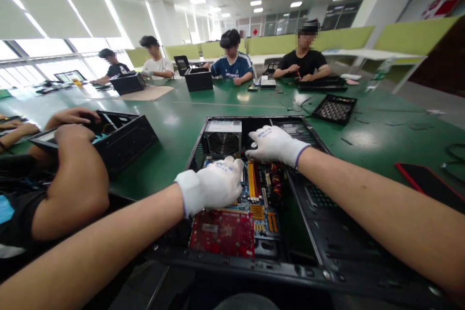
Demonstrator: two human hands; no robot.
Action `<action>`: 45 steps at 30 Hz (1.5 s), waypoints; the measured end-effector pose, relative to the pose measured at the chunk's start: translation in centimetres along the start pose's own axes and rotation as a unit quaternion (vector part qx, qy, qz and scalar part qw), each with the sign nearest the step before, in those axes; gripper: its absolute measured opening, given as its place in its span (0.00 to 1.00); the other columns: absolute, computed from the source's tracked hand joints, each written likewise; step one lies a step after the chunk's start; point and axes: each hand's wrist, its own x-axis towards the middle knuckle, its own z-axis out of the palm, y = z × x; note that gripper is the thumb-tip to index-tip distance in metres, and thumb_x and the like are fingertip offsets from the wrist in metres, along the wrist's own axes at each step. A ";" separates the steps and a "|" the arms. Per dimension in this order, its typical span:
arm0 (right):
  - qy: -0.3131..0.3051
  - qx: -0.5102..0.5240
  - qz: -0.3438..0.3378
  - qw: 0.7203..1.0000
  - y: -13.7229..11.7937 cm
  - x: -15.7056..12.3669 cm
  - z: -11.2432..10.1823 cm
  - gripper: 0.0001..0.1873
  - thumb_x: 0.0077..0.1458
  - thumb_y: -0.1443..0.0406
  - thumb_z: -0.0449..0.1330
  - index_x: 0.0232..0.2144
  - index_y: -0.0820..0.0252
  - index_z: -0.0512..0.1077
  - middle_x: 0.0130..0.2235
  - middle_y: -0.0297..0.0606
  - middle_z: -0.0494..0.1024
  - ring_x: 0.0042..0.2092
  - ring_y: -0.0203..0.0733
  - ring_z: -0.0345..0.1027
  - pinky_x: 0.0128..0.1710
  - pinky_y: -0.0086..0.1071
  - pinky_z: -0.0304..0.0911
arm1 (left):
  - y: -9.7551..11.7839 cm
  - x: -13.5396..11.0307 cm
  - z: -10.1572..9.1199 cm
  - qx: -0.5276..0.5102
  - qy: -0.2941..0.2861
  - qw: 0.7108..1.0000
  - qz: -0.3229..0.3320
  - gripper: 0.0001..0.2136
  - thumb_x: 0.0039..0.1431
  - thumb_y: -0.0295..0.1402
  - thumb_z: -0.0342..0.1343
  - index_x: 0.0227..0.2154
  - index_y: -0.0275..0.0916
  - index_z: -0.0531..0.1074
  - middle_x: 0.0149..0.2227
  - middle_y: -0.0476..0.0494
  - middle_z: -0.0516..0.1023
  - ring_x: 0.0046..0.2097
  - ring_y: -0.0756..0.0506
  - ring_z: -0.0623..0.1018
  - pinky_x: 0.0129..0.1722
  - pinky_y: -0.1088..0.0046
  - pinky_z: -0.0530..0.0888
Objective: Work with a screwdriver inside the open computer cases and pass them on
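Observation:
An open black computer case (312,232) lies flat on the green table in front of me. Inside are a blue motherboard (259,213) with yellow and red slots, a red expansion card (222,233) at the near end, and a grey power supply (223,138) with a round fan grille at the far left. My left hand (212,185), in a white glove, rests curled over the motherboard's left part, fingers bent down onto something hidden. My right hand (274,145), also gloved, reaches to the far end of the board beside the power supply, fingers curled down on something I cannot make out.
A person at my left has both hands (72,131) on another open black case (119,138). Across the green table (189,121) sit several people with more cases. A black perforated panel (334,108) lies at the far right, a red-edged dark phone (425,181) at my right.

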 end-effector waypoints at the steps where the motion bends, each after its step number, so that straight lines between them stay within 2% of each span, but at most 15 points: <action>1: 0.002 0.003 0.001 1.000 0.0 0.0 0.0 0.32 0.58 0.46 0.53 0.52 0.65 0.74 0.50 0.55 0.79 0.51 0.58 0.73 0.46 0.43 0.65 | -0.2 1.9 0.3 0.020 -0.038 0.999 -0.002 0.17 0.64 0.34 0.49 0.53 0.32 0.67 0.51 0.29 0.74 0.50 0.36 0.79 0.50 0.58 0.77; 5: 0.012 0.016 0.005 1.000 0.1 -0.3 -0.2 0.32 0.58 0.46 0.53 0.52 0.65 0.74 0.50 0.54 0.80 0.52 0.59 0.73 0.46 0.43 0.65 | -1.1 7.6 2.3 0.050 -0.106 0.993 0.001 0.19 0.61 0.37 0.55 0.52 0.33 0.71 0.52 0.27 0.76 0.52 0.32 0.79 0.50 0.55 0.77; 10: 0.005 0.029 0.007 1.000 0.1 -0.4 -0.3 0.32 0.58 0.46 0.54 0.52 0.64 0.74 0.51 0.54 0.79 0.53 0.58 0.72 0.48 0.42 0.65 | -2.4 10.5 4.8 0.054 -0.136 0.989 0.009 0.23 0.55 0.39 0.61 0.52 0.35 0.71 0.50 0.33 0.79 0.49 0.35 0.81 0.47 0.61 0.79; 13: 0.001 0.035 0.002 0.999 0.3 -0.2 -0.3 0.33 0.58 0.46 0.54 0.53 0.64 0.73 0.52 0.55 0.79 0.53 0.59 0.72 0.48 0.43 0.65 | -3.0 11.0 5.7 0.059 -0.126 0.990 0.006 0.26 0.53 0.40 0.62 0.53 0.35 0.70 0.52 0.32 0.79 0.50 0.34 0.81 0.48 0.60 0.79; 17: -0.001 0.043 -0.006 0.999 0.6 -0.1 -0.2 0.34 0.58 0.45 0.54 0.54 0.64 0.73 0.52 0.54 0.79 0.53 0.59 0.73 0.48 0.44 0.65 | -3.4 11.3 6.2 0.067 -0.114 0.991 0.006 0.23 0.52 0.41 0.63 0.50 0.37 0.73 0.52 0.32 0.78 0.52 0.34 0.80 0.51 0.60 0.78; 23: -0.011 0.050 -0.009 0.999 0.7 -0.1 -0.3 0.31 0.58 0.46 0.55 0.51 0.64 0.74 0.50 0.53 0.80 0.52 0.58 0.74 0.46 0.42 0.67 | -3.6 11.5 6.2 0.072 -0.119 0.990 0.007 0.25 0.51 0.37 0.65 0.53 0.39 0.72 0.54 0.35 0.78 0.53 0.35 0.79 0.53 0.61 0.77; 28: -0.010 0.052 -0.009 0.999 0.7 0.1 0.0 0.31 0.57 0.46 0.55 0.49 0.63 0.76 0.48 0.52 0.81 0.50 0.58 0.75 0.43 0.42 0.67 | -3.4 11.6 6.2 0.068 -0.117 0.991 0.015 0.24 0.52 0.38 0.65 0.52 0.39 0.74 0.52 0.36 0.79 0.53 0.37 0.79 0.54 0.64 0.76; 36: -0.012 0.058 -0.004 0.998 0.9 0.4 0.3 0.33 0.57 0.44 0.55 0.51 0.63 0.76 0.48 0.52 0.80 0.49 0.57 0.74 0.45 0.41 0.66 | -3.7 11.9 6.6 0.071 -0.106 0.992 0.015 0.28 0.50 0.38 0.67 0.56 0.42 0.72 0.53 0.37 0.79 0.54 0.38 0.79 0.54 0.65 0.76; 45: -0.015 0.062 -0.002 0.998 0.7 0.2 0.1 0.32 0.56 0.44 0.55 0.50 0.63 0.76 0.49 0.51 0.80 0.49 0.56 0.74 0.45 0.41 0.66 | -3.9 11.9 6.5 0.088 -0.107 0.990 0.034 0.19 0.54 0.39 0.63 0.48 0.38 0.76 0.48 0.35 0.81 0.48 0.35 0.81 0.48 0.62 0.79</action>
